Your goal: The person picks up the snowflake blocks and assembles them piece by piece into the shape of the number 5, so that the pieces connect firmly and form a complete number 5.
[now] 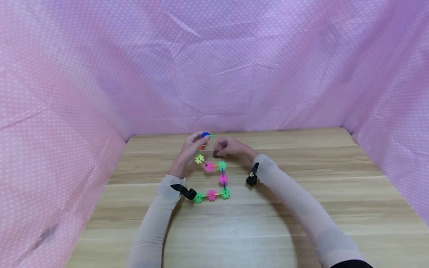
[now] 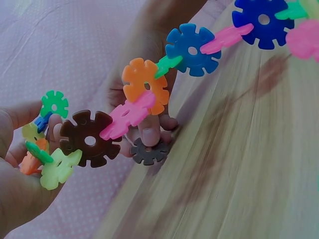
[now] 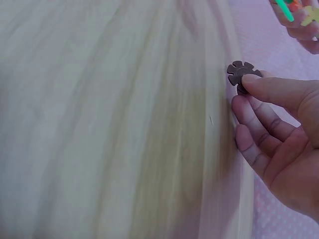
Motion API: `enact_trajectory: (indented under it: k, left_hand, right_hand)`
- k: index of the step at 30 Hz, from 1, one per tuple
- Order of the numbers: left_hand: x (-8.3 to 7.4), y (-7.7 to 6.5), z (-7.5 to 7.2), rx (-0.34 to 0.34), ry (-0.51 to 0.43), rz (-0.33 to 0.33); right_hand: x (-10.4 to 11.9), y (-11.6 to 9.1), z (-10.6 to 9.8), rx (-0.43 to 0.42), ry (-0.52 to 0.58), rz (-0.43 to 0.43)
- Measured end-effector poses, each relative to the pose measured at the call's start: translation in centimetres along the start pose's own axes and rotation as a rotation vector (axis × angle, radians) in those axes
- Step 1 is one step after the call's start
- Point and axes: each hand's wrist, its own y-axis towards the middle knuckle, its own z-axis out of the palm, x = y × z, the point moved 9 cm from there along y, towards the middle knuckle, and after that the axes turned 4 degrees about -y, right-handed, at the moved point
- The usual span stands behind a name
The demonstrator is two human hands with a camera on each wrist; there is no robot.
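Observation:
A chain of slotted plastic snowflake discs (image 1: pixel 223 179), in green, pink, yellow, blue and other colours, hangs and bends between the forearms in the head view. Its far end is held by my left hand (image 1: pixel 190 150), with a blue disc (image 1: pixel 205 135) at the fingers. The left wrist view shows yellow, orange and green discs (image 2: pixel 59 168) against that hand, and a brown disc (image 2: pixel 75 130) linked just beyond. My right hand (image 1: pixel 231 146) pinches a single dark snowflake disc (image 3: pixel 239 69) between thumb and fingers, apart from the chain.
Both hands are over a wood-grain table (image 1: pixel 301 219), towards its far side. Pink dotted cloth (image 1: pixel 214 74) hangs behind the table and along both sides. Black straps with small cameras (image 1: pixel 251 179) sit on the sleeved wrists.

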Motion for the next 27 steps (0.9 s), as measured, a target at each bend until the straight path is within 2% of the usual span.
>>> enact_trajectory:
  k: [6,12,17,22,27]
  left_hand:
    - [0.1,0.5,1.6,0.028,-0.049,0.009]
    - [0.0,1.0,3.3,0.076,-0.091,0.021]
    - [0.1,1.4,4.3,0.1,-0.117,0.017]
    - [0.2,1.6,5.0,0.09,-0.13,0.016]
    - [0.2,1.8,5.4,0.091,-0.122,0.02]
  right_hand:
    - [-0.9,-1.6,-1.5,-0.04,-0.001,0.005]
    - [-1.9,-3.6,-3.1,-0.113,0.042,0.025]
    - [-2.3,-4.7,-4.5,-0.182,0.107,0.04]
    - [-2.0,-5.7,-5.8,-0.271,0.187,0.036]
    - [-1.4,-6.6,-6.8,-0.341,0.301,-0.015]
